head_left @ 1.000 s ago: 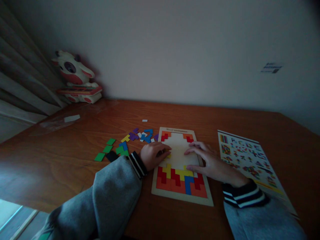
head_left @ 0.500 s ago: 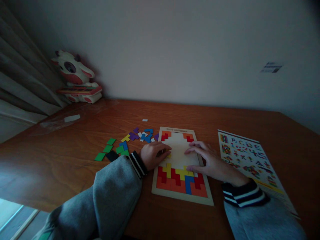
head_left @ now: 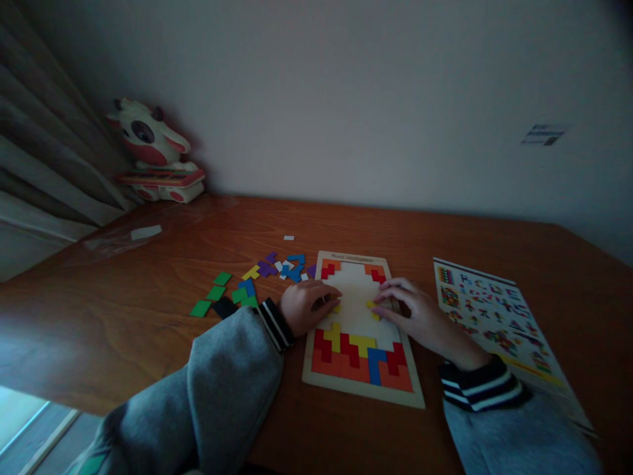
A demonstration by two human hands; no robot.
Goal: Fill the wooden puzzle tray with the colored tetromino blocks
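A wooden puzzle board point(head_left: 363, 394) lies flat, with red, orange, yellow and blue pieces fitted along its near end and red and orange ones in its far corners. My left hand point(head_left: 307, 307) rests over the board's left edge, its thumb and fingers closed on a yellow piece point(head_left: 337, 308) that is partly hidden. Over the right side of the board, my right hand point(head_left: 410, 313) pinches another yellow piece point(head_left: 373, 310) by its right side. Between both hands the pale base of the board shows.
Loose green pieces point(head_left: 216, 293), blue, purple, yellow, white and black ones lie left of the board. A printed pattern sheet point(head_left: 487, 316) is on the right. A cow-shaped toy point(head_left: 158, 152) stands at the back left, near a curtain point(head_left: 44, 165).
My right hand has picked up a yellow piece from the near rows and shifted it away from me towards the board's middle. My left hand has barely moved.
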